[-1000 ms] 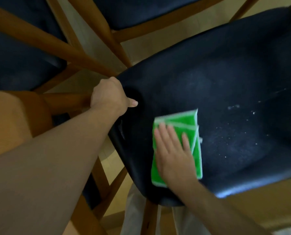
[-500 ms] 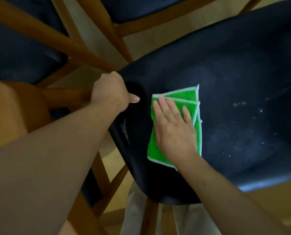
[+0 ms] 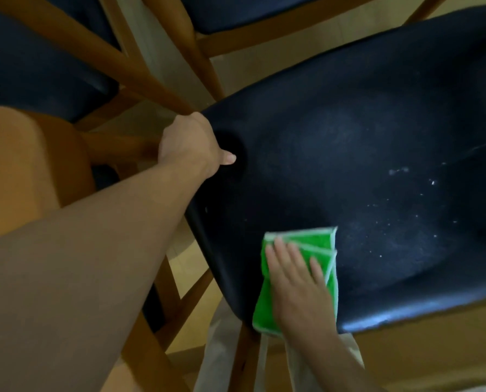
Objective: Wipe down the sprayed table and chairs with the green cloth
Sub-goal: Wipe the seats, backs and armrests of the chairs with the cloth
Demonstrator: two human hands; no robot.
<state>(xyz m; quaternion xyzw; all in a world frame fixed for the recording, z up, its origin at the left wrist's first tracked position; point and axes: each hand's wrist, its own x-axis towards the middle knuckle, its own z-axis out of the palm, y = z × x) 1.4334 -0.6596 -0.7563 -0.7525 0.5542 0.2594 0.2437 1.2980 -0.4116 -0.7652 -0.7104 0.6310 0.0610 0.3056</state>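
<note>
From my head camera, my right hand (image 3: 295,281) lies flat, fingers straight and a little spread, pressing the folded green cloth (image 3: 298,275) onto the dark chair seat (image 3: 335,154) close to its near edge. The cloth's long axis runs roughly from 12 to 6 o'clock, its lower end hanging over the seat's front lip. The relation that matters, as I judge it: the white flecks (image 3: 400,210) left on the seat sit at about 2 o'clock from this hand, well apart from the cloth, so the next stroke should sweep up and to the right. My right hand is plainly the nearer one to them. My left hand (image 3: 190,145) is at about 10 o'clock from the cloth, fingers curled over the seat's far left corner and thumb laid on top, bracing the chair, with that forearm stretched out long across the lower left. Other wooden chair frames (image 3: 117,60) crowd in beyond.
</note>
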